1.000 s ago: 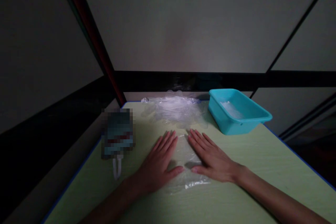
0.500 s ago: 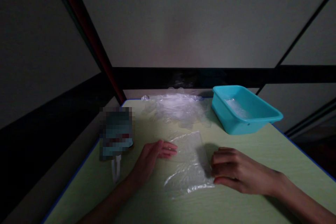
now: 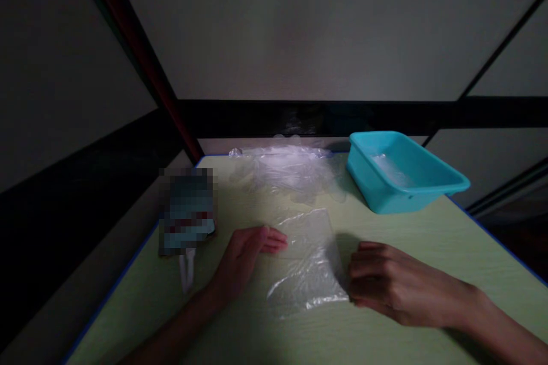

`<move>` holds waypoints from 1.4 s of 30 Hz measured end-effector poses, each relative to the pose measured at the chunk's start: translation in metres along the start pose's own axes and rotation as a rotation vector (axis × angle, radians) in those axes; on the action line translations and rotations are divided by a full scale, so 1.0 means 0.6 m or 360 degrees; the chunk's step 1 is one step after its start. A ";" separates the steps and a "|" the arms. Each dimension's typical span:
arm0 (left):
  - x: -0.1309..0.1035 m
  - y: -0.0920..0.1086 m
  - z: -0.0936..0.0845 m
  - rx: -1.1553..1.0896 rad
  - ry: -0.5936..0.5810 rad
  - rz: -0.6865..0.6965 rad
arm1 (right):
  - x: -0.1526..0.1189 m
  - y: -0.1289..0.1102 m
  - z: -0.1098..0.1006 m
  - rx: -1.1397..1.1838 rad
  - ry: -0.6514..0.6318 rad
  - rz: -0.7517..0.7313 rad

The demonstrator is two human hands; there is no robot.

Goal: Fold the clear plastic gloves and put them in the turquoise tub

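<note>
A clear plastic bag [image 3: 306, 274] lies flat on the table in front of me, its folds and lower edge catching the light. My left hand [image 3: 254, 245] rests at the bag's left side, fingers stretched out and close together, the fingertips over the film. At the lower right corner of the bag, my right hand [image 3: 379, 279] is closed, fingers curled in and pressed on that corner. The right fingertips and the exact grip are partly hidden by the knuckles.
Behind the bag spreads a pile of thin clear plastic pieces [image 3: 291, 168]. A turquoise basin [image 3: 394, 203] stands at the back right with some clear plastic inside. On the left lies a blurred-out item [image 3: 188, 211] with a white strap [image 3: 187, 271]. A wall panel [image 3: 308, 28] rises behind the table.
My right hand's thumb and fingers have drawn closer together at the bag's corner. My left hand and the bag stay nearly still; the view has tilted slightly.
</note>
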State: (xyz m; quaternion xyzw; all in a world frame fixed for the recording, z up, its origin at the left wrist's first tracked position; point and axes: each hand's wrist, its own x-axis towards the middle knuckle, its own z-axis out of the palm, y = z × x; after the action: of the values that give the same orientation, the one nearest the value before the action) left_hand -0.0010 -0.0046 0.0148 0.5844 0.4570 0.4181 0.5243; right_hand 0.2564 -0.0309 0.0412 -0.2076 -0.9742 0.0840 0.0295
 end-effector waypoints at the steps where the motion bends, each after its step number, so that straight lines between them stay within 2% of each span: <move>1: 0.000 -0.001 0.000 0.0002 -0.0009 -0.0017 | 0.001 0.000 0.000 -0.0019 -0.0003 -0.0005; 13: 0.004 -0.008 0.001 0.0092 -0.0028 -0.0034 | 0.005 -0.015 0.004 -0.0280 0.0058 -0.0022; 22: 0.005 -0.005 0.003 0.0087 -0.0029 -0.0037 | 0.005 -0.011 0.006 -0.0263 0.0088 -0.0036; 25: 0.005 -0.006 0.003 0.0094 -0.0029 -0.0034 | 0.002 -0.011 0.005 -0.0216 0.0171 -0.0017; 29: 0.005 -0.007 0.002 0.0121 -0.0050 -0.0027 | 0.001 -0.009 0.008 -0.0176 0.0325 -0.0142; 35: 0.004 -0.005 0.002 0.0121 -0.0038 -0.0029 | 0.013 0.000 0.015 -0.0301 0.0275 -0.0238; 42: 0.004 -0.005 0.002 0.0106 -0.0049 -0.0037 | 0.011 0.019 0.025 -0.0416 0.0485 -0.0209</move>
State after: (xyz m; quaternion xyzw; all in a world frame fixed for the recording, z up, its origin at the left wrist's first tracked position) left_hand 0.0005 -0.0025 0.0119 0.6024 0.4694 0.3875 0.5164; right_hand 0.2535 -0.0198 0.0248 -0.1559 -0.9725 -0.0776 0.1547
